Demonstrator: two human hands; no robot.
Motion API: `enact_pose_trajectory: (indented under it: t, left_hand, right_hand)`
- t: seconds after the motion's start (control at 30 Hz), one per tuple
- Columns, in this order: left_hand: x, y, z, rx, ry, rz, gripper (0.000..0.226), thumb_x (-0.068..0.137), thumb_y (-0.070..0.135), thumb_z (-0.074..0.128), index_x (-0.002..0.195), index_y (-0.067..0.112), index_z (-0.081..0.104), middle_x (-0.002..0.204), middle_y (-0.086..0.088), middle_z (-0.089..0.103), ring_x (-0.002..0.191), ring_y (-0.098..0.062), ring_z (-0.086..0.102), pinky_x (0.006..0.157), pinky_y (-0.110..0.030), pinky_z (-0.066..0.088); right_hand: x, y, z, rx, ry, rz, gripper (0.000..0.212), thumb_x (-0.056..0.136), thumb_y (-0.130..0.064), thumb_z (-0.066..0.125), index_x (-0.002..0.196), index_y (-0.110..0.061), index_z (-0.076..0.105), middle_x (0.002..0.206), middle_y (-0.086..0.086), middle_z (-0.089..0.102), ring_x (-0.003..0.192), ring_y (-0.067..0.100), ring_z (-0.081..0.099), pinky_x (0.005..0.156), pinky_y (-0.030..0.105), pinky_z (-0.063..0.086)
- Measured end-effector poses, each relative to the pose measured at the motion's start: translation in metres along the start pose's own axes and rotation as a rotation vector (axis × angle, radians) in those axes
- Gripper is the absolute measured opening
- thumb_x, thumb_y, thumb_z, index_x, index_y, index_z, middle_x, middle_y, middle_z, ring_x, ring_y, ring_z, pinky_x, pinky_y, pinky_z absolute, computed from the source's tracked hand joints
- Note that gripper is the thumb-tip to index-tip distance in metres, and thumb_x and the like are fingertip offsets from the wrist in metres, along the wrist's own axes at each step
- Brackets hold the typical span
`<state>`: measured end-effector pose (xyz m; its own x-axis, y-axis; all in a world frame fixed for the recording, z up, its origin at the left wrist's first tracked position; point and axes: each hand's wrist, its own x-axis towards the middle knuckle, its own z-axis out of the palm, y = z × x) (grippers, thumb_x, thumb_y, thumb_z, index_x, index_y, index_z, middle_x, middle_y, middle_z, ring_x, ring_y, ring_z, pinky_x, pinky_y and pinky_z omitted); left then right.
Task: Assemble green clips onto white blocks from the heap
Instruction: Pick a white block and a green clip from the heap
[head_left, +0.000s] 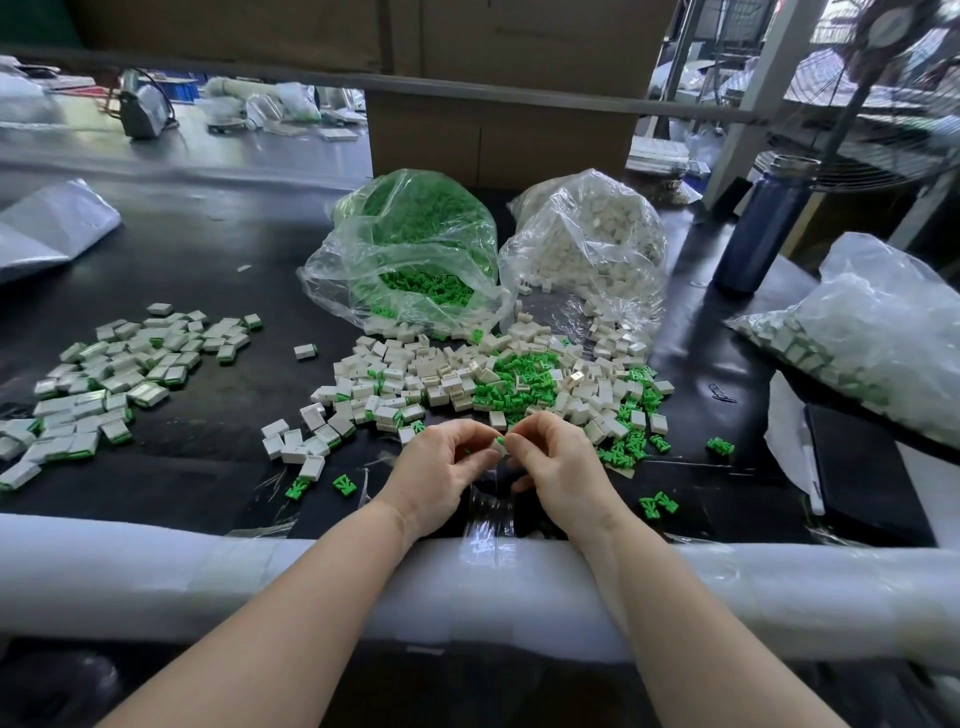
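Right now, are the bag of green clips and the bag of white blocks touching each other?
Touching. The head view shows the clear plastic of the bag of green clips pressed against the bag of white blocks, with no dark table between them.

Desk: matt black sheet, smooth. Near edge padded with white foam wrap, soft matt, taped over with glossy clear film. Green clips and white blocks: moulded plastic, slight sheen. Bags: thin clear plastic, crinkled, glossy. Bottle: dark blue, satin metal look. Boxes: brown cardboard, matt.
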<state>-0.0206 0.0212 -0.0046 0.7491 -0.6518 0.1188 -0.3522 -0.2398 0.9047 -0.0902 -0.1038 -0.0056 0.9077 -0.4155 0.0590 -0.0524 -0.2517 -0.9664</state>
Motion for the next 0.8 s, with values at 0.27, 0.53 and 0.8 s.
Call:
enact_pose_trajectory:
  t: [0.27, 0.53, 0.8]
  left_hand:
    - [0.001, -0.003, -0.003, 0.031, 0.238, 0.025, 0.020, 0.086, 0.008, 0.062, 0.095, 0.025, 0.066, 0.082, 0.000, 0.060, 0.072, -0.010, 0.061, 0.072, -0.020, 0.053]
    - [0.005, -0.008, -0.009, 0.227, 0.613, -0.036, 0.022, 0.086, 0.003, 0.061, 0.106, 0.007, 0.068, 0.110, -0.006, 0.045, 0.080, -0.005, 0.043, 0.077, 0.000, 0.033]
    - [0.005, -0.009, -0.008, 0.380, 0.528, -0.197, 0.037, 0.088, 0.004, 0.055, 0.124, -0.004, 0.050, 0.130, -0.016, 0.030, 0.118, -0.027, 0.040, 0.095, -0.016, 0.029]
  right_hand:
    - [0.001, 0.003, -0.006, -0.052, 0.188, -0.056, 0.016, 0.088, -0.012, 0.062, 0.076, -0.022, 0.058, 0.076, -0.001, 0.060, 0.067, 0.013, 0.057, 0.059, 0.026, 0.052]
    - [0.003, 0.006, -0.009, -0.184, 0.350, -0.057, 0.007, 0.087, -0.014, 0.064, 0.081, -0.016, 0.062, 0.074, -0.007, 0.060, 0.070, 0.005, 0.054, 0.062, 0.011, 0.045]
    - [0.005, 0.008, -0.010, -0.233, 0.408, -0.023, 0.011, 0.086, -0.014, 0.064, 0.076, -0.017, 0.061, 0.073, -0.004, 0.060, 0.074, 0.016, 0.056, 0.070, 0.028, 0.046]
